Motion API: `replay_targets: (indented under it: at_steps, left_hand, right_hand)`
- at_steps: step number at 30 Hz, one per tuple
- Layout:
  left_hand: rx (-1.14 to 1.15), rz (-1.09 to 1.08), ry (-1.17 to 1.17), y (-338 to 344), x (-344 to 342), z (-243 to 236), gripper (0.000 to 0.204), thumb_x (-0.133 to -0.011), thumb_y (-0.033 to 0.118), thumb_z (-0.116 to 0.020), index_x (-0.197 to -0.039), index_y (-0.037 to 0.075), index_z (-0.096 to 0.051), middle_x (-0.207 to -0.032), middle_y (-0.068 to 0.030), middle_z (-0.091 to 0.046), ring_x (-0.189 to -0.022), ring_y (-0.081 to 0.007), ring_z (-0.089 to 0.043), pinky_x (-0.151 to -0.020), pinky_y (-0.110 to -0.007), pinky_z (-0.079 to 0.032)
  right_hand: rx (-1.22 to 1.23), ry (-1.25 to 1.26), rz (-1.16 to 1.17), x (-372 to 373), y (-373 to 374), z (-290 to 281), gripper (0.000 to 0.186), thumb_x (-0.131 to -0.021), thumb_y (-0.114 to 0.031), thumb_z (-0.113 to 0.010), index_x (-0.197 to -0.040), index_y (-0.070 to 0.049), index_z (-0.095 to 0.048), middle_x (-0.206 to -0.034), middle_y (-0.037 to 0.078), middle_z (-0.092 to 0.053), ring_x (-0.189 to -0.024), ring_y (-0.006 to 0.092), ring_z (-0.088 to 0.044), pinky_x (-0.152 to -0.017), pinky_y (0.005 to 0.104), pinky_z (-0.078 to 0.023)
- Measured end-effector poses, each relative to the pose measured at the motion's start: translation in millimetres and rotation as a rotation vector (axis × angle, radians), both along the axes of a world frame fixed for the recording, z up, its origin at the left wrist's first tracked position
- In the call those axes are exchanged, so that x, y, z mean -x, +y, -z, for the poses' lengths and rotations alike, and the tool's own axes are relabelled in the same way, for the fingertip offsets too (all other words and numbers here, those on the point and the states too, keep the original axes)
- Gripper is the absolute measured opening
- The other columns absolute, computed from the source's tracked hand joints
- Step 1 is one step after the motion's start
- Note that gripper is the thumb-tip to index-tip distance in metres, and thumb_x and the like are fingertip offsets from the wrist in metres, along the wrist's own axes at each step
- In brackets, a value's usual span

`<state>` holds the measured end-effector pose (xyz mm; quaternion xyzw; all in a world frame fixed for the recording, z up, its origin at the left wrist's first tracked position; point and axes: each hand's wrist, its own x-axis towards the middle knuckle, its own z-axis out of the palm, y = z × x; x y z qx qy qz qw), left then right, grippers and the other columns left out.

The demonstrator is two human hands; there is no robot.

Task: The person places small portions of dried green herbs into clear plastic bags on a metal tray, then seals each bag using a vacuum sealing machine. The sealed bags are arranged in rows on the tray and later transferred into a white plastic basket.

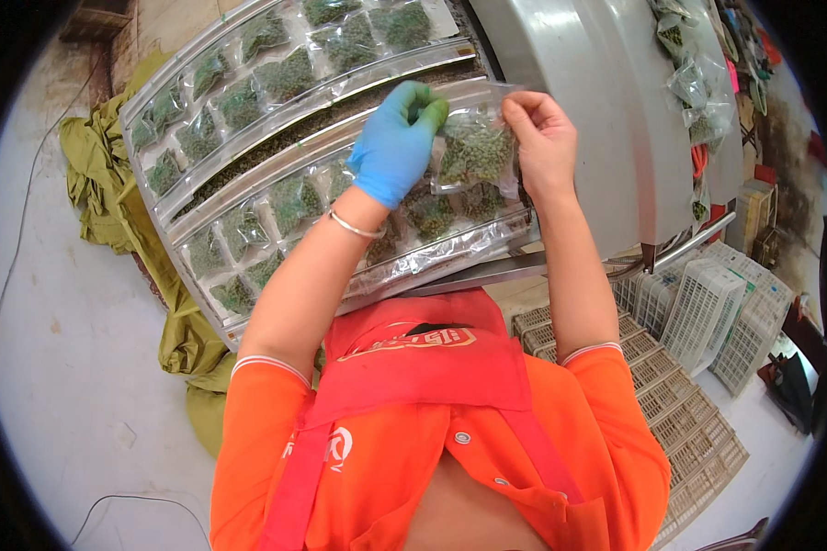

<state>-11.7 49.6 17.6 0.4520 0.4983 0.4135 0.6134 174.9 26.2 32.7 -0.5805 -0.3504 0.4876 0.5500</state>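
My left hand (398,138) wears a blue glove with green stains and has its fingers curled at the left top of a clear bag of small green clustered produce (476,154). My bare right hand (539,138) pinches the bag's upper right corner. The bag is over a metal-railed tray (175,206) holding several similar bags (293,202) in rows, some beneath my arms. A dark slot lined with plant bits runs between the rows.
A steel surface (579,83) lies to the right, with more bags (708,110) beyond it. Grey plastic crates (708,308) stand at lower right. Olive fabric (101,184) drapes left of the tray. Cables (156,498) run along the pale floor.
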Motion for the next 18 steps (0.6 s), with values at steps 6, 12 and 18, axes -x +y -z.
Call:
replay_targets:
  at_steps: [6, 12, 18]
  left_hand:
    - [-0.638, 0.118, 1.256, -8, 5, 25, 0.033, -0.078, 0.032, -0.074, -0.107, 0.016, -0.066, -0.099, -0.0079, -0.063, -0.093, -0.0276, -0.057, -0.085, -0.047, -0.042]
    - [-0.827, 0.309, 1.096, -22, -10, 27, 0.061, -0.083, 0.037, -0.07, -0.134, 0.007, -0.056, -0.126, -0.0126, -0.059, -0.12, -0.033, -0.049, -0.096, -0.05, -0.039]
    - [-0.686, 0.495, 1.185, -41, -16, 21, 0.076, -0.084, 0.054, -0.064, -0.141, 0.007, -0.052, -0.138, -0.0147, -0.054, -0.126, -0.0371, -0.045, -0.105, -0.053, -0.036]
  right_hand:
    - [0.02, -0.82, -0.127, 8, 5, 46, 0.021, -0.088, -0.011, -0.073, -0.102, 0.001, -0.061, -0.078, 0.014, -0.07, -0.072, 0.0302, -0.07, -0.07, 0.0378, -0.056]
    - [-0.281, -1.287, -0.186, 13, 12, 56, 0.037, -0.081, 0.003, -0.065, -0.116, -0.006, -0.059, -0.108, 0.018, -0.061, -0.1, 0.0376, -0.059, -0.089, 0.0445, -0.05]
    - [-0.367, -1.422, -0.41, 5, 41, 54, 0.034, -0.074, 0.009, -0.058, -0.104, -0.007, -0.063, -0.104, 0.012, -0.062, -0.099, 0.0348, -0.058, -0.085, 0.0455, -0.05]
